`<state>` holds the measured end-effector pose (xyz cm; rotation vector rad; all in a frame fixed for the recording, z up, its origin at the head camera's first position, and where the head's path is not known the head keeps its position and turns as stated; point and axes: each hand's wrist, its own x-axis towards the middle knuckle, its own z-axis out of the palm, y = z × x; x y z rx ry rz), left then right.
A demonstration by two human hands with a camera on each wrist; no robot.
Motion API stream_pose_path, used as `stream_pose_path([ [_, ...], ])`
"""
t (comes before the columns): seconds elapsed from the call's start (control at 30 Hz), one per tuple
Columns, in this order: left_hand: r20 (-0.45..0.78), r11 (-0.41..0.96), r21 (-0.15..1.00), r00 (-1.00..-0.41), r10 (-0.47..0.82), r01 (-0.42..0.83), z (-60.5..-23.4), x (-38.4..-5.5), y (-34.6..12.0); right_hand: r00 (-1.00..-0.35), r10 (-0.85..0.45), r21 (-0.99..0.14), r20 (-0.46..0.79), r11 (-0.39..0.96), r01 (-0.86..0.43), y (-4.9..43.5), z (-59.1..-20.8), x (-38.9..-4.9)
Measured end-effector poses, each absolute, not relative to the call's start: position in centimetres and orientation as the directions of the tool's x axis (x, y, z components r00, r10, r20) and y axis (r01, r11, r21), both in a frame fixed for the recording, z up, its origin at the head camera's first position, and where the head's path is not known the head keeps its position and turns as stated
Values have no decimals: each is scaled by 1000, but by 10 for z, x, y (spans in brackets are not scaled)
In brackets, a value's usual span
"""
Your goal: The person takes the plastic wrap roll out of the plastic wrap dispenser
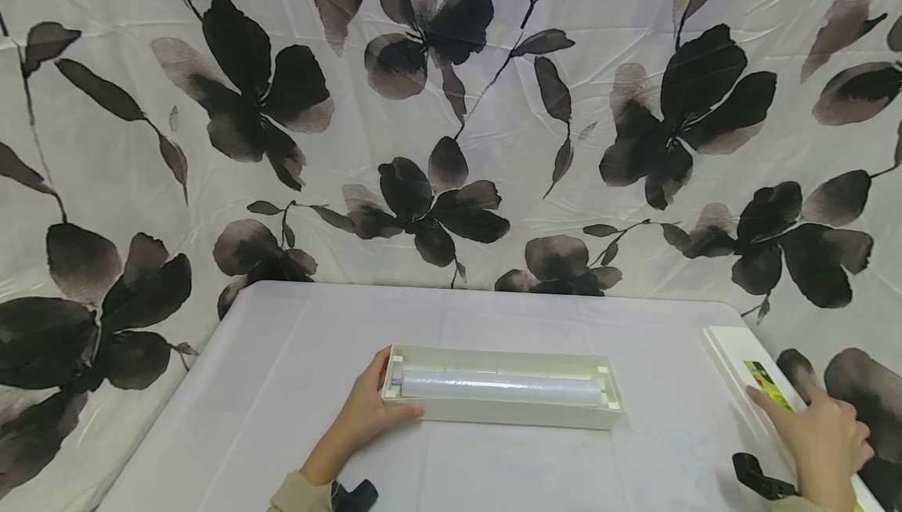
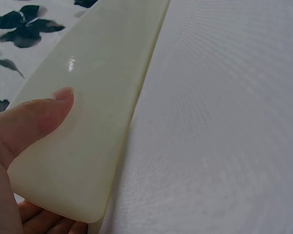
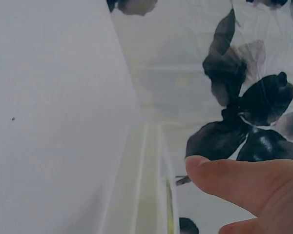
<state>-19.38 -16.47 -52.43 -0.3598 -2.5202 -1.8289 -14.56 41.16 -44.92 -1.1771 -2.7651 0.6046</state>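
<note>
A cream, open-topped cling film dispenser box (image 1: 507, 412) lies on the table with a roll of cling film (image 1: 500, 388) inside. My left hand (image 1: 369, 398) grips its left end. In the left wrist view, the thumb (image 2: 44, 114) presses on the smooth side wall while fingertips (image 2: 46, 222) curl around the end. On the right, a long, pale lid (image 1: 733, 351) with a yellow-green label lies along the table's edge. My right hand (image 1: 820, 430) is over this lid, thumb outstretched and fingers loosely bent. In the right wrist view, the thumb (image 3: 229, 180) stands apart from the lid (image 3: 141, 195).
The table is covered by a white cloth (image 1: 493, 473). A white sheet with dark flowers (image 1: 423, 120) hangs behind it. Dark wrist-camera mounts (image 1: 757, 477) sit at both wrists.
</note>
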Motion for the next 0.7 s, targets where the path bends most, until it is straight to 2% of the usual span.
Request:
stream_pose_path([
  [0.17,138,290,939,-975,175,186,-522,-194,-165,-717,697,-449,-3,639,624,401,-437,-149],
  [0.37,141,298,935,-974,175,190,-523,-194,-164,-747,662,-472,68,681,560,386,-419,-154],
  [0.7,147,298,934,-973,178,196,-526,-194,-165,-810,576,-511,106,731,453,359,-393,-164],
])
